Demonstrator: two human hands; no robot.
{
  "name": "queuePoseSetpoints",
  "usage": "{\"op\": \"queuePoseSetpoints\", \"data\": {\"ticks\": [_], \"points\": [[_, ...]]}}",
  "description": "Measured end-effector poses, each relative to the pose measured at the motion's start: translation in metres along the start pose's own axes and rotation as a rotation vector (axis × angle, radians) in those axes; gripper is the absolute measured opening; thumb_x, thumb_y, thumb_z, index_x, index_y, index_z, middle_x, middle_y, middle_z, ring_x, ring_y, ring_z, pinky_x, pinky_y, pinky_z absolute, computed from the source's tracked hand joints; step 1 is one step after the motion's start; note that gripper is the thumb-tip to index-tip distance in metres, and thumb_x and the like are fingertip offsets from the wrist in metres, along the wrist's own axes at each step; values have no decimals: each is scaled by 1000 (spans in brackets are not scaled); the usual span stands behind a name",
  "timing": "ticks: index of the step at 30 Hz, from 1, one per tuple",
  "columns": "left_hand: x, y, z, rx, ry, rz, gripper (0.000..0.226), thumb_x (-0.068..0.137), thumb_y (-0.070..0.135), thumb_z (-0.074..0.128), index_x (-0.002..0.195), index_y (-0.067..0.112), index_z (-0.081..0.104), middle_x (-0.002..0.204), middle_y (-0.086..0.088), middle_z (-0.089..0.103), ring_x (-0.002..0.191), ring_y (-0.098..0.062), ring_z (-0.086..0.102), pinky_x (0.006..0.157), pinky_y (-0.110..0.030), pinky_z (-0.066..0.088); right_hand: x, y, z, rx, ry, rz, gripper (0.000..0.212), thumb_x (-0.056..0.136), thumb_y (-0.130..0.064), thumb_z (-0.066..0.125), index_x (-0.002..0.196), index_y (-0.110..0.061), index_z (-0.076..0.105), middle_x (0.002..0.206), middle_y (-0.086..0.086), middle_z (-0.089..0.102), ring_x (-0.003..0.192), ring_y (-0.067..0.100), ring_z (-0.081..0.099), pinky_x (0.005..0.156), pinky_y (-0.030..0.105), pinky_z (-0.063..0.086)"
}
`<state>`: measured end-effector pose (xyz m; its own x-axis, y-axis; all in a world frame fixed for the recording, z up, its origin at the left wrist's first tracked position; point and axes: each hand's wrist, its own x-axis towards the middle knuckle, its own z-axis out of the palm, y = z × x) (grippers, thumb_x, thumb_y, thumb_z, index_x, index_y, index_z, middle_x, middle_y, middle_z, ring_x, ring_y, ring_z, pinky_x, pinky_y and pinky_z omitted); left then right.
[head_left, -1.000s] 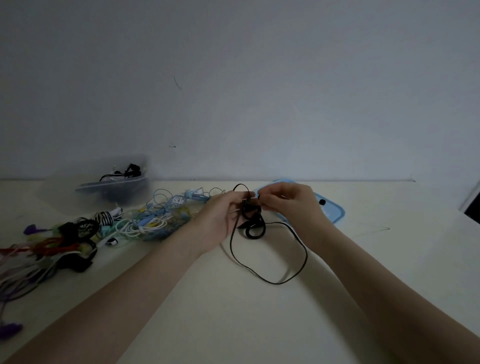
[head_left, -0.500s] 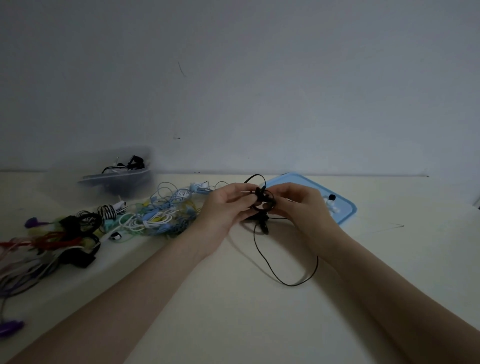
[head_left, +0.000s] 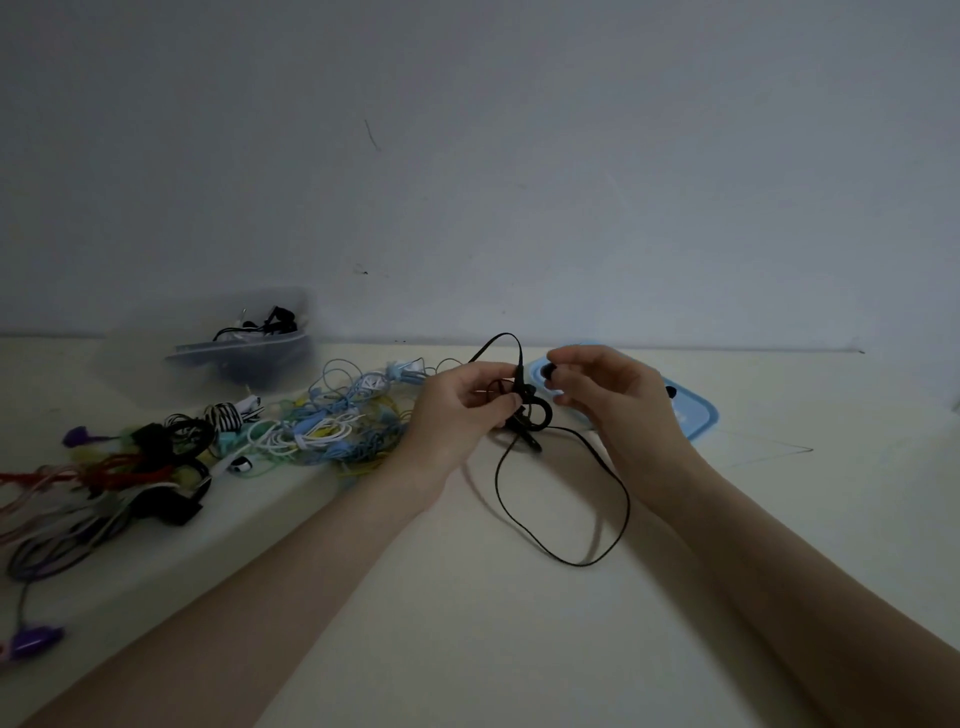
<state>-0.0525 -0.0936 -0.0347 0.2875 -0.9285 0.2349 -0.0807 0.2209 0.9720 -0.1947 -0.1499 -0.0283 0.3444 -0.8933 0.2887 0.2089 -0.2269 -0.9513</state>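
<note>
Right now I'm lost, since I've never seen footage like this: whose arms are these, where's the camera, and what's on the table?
No machine here: a person works with bare hands. The picture comes from a camera on their head, looking forward and down. The left hand holds a black cable, whose loop lies on the table. The right hand pinches a small black piece, seemingly an earbud. To the left lie a pile of coloured cables and a clear tub; behind the hands, a blue lid.
</note>
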Motion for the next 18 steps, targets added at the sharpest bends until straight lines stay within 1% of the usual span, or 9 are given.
{"op": "queuePoseSetpoints", "data": {"ticks": [2, 4, 5, 7, 10, 14, 18], "points": [[0, -1, 1, 11, -1, -4, 26, 82, -3, 63, 91, 21, 66, 87, -4, 68, 76, -9, 63, 66, -13, 51, 0, 1, 0, -16, -25, -5, 22, 83, 7, 59, 83, -13, 68, 77, -2, 68, 74, 10, 64, 71, 20, 51], [1, -1, 1, 19, 9, -7, 22, 82, -3, 63, 94, 16, 67, 85, -9, 67, 74, -14, 61, 62, -14, 50, -1, 3, 0, -59, -48, -9, 22, 83, 7, 59, 82, -13, 68, 76, -3, 69, 75, 10, 65, 72, 22, 52], [1, -1, 2, 16, 18, -11, 20, 82, -3, 63, 91, 15, 66, 82, -8, 67, 72, -14, 61, 60, -14, 49, -2, 3, 0, -68, -57, -10, 22, 84, 7, 59, 81, -13, 69, 76, -4, 70, 75, 11, 65, 73, 23, 52], [2, -1, 1, 4, 28, -19, 20, 82, -3, 63, 85, 17, 66, 79, -4, 66, 66, -6, 62, 57, -13, 48, -2, 3, 0, -58, -75, -9, 21, 84, 6, 59, 82, -12, 70, 79, -1, 71, 77, 12, 65, 74, 23, 51], [1, -1, 1, -4, 21, -40, 18, 83, -1, 63, 83, 18, 64, 78, 0, 66, 62, 1, 61, 56, -13, 47, -2, 3, 0, 1, -92, 14, 21, 85, 5, 58, 82, -11, 71, 81, 3, 71, 76, 14, 65, 74, 21, 51], [2, 1, 2, -21, 33, -57, 16, 84, 1, 62, 82, 17, 61, 78, -1, 66, 62, -3, 60, 55, -14, 48, -1, 3, -1, 102, -95, 49, 30, 85, 5, 57, 74, -16, 75, 82, 2, 71, 79, 14, 66, 75, 22, 51], [1, 0, 1, -28, 48, -57, 18, 84, -3, 61, 81, 15, 61, 77, -3, 65, 62, -6, 61, 57, -14, 50, -3, 2, 0, 103, -122, 95, 27, 84, 4, 58, 75, -14, 75, 82, 5, 71, 82, 17, 64, 81, 23, 54]]}}
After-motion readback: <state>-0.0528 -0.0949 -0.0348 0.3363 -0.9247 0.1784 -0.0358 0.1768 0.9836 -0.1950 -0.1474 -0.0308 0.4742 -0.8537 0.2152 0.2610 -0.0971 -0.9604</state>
